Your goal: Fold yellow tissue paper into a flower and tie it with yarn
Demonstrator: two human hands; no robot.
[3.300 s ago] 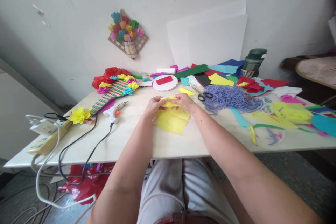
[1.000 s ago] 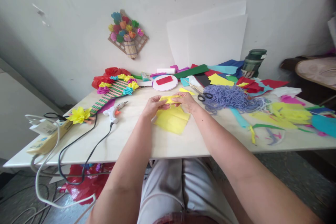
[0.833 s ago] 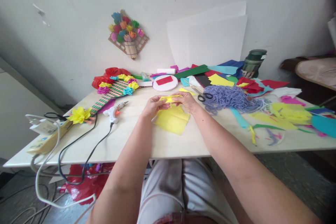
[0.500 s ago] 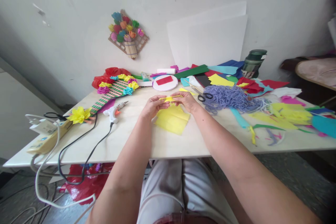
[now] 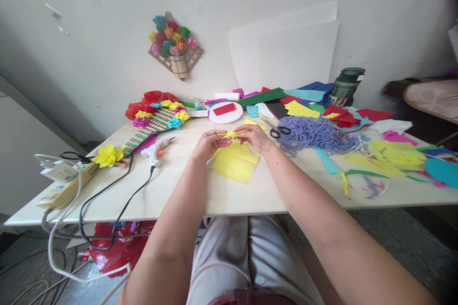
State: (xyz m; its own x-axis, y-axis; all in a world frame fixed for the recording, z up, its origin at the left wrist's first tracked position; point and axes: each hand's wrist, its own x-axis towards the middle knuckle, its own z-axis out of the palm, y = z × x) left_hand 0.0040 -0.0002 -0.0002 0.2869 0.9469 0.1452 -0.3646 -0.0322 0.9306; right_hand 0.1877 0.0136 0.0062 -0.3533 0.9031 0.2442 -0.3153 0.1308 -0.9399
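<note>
Between my two hands a narrow folded strip of yellow crepe paper [image 5: 234, 134] is stretched sideways, above the table's middle. My left hand [image 5: 212, 143] pinches its left end with thumb and fingers. At the other end, my right hand [image 5: 255, 137] pinches it the same way. Just below the hands, a flat yellow paper sheet [image 5: 235, 163] lies on the table, its upper edge partly hidden by the fingers. Black-handled scissors [image 5: 280, 132] rest to the right of my right hand, against a heap of purple yarn [image 5: 315, 133].
A white glue gun [image 5: 153, 153] lies at left, its black cord running over the table edge. Beyond it is a striped craft panel [image 5: 153, 128] with paper flowers. A power strip [image 5: 67, 188] sits at far left. Coloured paper scraps [image 5: 393, 155] and a green bottle [image 5: 347, 86] are at right.
My hands stay in nearly the same place. The yellow strip between them looks slightly narrower and more tilted, rising toward my right hand.
</note>
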